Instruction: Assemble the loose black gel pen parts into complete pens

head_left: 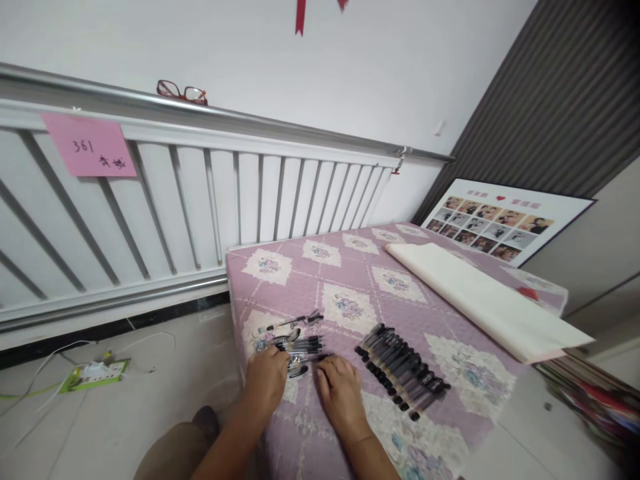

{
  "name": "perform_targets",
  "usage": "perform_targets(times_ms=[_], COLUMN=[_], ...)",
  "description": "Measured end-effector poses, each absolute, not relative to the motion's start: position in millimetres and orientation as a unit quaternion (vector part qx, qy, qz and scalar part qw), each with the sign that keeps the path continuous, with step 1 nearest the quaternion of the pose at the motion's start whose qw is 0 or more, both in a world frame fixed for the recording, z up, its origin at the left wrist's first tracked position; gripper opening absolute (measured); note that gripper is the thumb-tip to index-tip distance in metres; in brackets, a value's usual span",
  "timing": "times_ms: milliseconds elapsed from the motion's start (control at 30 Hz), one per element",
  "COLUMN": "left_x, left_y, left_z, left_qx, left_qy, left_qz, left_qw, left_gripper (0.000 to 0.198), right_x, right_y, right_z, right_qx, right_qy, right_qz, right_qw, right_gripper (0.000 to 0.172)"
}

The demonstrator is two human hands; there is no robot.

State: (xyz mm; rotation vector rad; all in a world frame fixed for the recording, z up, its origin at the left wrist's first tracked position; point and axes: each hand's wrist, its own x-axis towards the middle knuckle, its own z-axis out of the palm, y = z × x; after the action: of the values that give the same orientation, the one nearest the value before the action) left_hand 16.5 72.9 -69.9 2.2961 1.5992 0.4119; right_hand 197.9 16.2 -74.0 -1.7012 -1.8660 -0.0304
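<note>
On the purple floral cloth lies a loose bunch of black pens (306, 345), with several small dark pieces that look like pen caps (299, 371) around it. My left hand (265, 380) is closed at the left end of a pen beside this bunch. The dark end of that same pen reaches the fingertips of my right hand (343, 393), whose fingers are curled together. My fingers partly hide the pen. To the right of my right hand, a neat slanting row of black pens (403, 368) lies side by side.
A cloth-covered table (345, 303) stands against a white radiator (250, 193). A large rolled white sheet (465, 287) and a photo board (500, 223) lie toward the right. Glasses (181, 92) rest on the radiator pipe. A power strip (95, 375) with cables sits on the floor.
</note>
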Motion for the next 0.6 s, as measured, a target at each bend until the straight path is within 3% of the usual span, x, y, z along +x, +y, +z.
perform_targets(times_ms=[433, 600], left_x=[19, 19], left_y=[76, 74], left_z=[-63, -62], left_qx=[0.809, 0.804], left_qy=[0.536, 0.531], left_qz=[0.134, 0.156], left_qw=[0.199, 0.216], left_gripper=[0.022, 0.019], right_x=[183, 181], right_y=[40, 43], right_z=[-72, -73], right_qx=[-0.622, -0.627], right_qy=[-0.736, -0.747], right_qz=[0.009, 0.006], right_qw=[0.268, 0.219], right_gripper=[0.016, 0.025])
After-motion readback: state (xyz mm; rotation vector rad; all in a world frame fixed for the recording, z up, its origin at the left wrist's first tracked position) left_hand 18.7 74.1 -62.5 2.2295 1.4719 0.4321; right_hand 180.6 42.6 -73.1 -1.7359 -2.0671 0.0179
